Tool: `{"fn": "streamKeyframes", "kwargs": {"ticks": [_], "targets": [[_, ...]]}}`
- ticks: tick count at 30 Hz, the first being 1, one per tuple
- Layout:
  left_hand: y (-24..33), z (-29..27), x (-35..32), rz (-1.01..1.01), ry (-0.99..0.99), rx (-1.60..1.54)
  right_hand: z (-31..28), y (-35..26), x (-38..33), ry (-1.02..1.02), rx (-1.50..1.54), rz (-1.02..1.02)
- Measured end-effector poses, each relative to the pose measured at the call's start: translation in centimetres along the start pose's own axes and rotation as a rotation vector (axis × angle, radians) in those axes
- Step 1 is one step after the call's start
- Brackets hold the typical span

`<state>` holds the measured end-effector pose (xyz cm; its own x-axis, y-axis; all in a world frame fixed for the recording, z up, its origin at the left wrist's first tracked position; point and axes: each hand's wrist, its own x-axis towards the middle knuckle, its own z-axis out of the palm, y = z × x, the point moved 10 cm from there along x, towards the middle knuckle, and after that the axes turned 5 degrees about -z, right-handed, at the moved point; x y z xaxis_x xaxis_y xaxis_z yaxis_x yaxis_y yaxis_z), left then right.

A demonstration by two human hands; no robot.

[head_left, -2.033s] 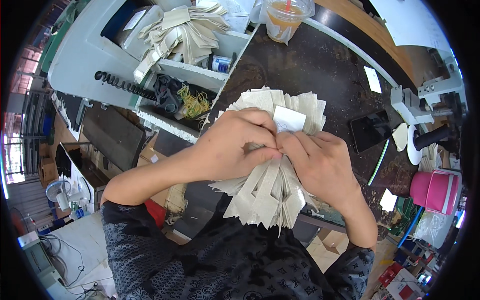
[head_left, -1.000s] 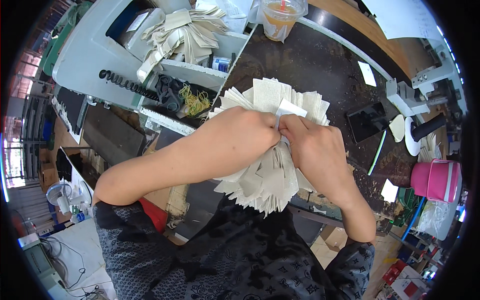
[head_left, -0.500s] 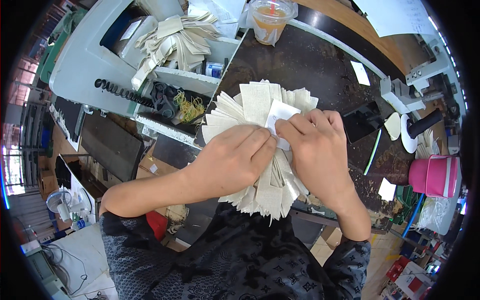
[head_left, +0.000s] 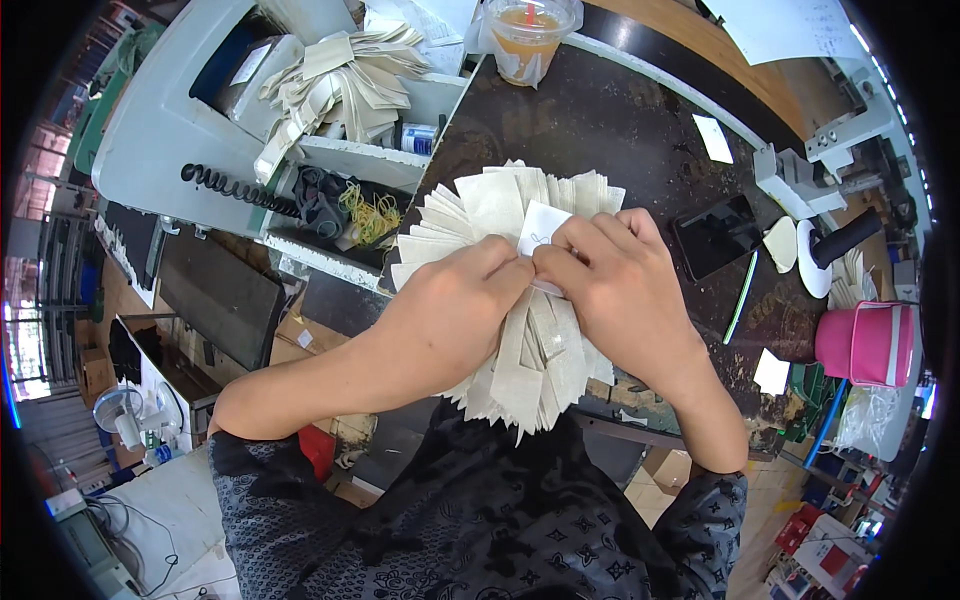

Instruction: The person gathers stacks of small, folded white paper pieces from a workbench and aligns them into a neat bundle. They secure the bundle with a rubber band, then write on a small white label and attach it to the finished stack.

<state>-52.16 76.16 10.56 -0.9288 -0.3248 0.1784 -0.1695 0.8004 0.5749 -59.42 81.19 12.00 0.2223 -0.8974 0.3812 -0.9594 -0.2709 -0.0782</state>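
A thick bundle of off-white cloth strips (head_left: 490,200) fans out over the near edge of the dark tabletop, gathered at its middle. A small white paper slip (head_left: 540,222) with a handwritten mark lies on the gathered part. My right hand (head_left: 620,290) is closed, its thumb and fingers pinching the slip's right side. Against the bundle's middle, my left hand (head_left: 450,315) is closed with bent fingers, its fingertips meeting those of the right hand. What lies right between the fingertips is hidden.
A plastic cup of orange drink (head_left: 525,45) stands at the back. More cloth strips (head_left: 350,80) lie in the machine's tray at left, above yellow thread (head_left: 370,212). At right are a black phone (head_left: 717,238), a green-white strip (head_left: 740,298) and a pink bucket (head_left: 865,343).
My left hand's fingers have drawn in from lying across the bundle to a tighter pinch. The paper slip now shows more of its mark. The whole view has shifted slightly.
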Motion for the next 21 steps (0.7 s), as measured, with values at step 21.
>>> {"fn": "streamKeyframes", "kwargs": {"ticks": [21], "targets": [[4.6, -0.3, -2.0, 0.18, -0.032, 0.293, 1.4, -6.0, -7.3, 0.25, 0.056, 0.137]]}}
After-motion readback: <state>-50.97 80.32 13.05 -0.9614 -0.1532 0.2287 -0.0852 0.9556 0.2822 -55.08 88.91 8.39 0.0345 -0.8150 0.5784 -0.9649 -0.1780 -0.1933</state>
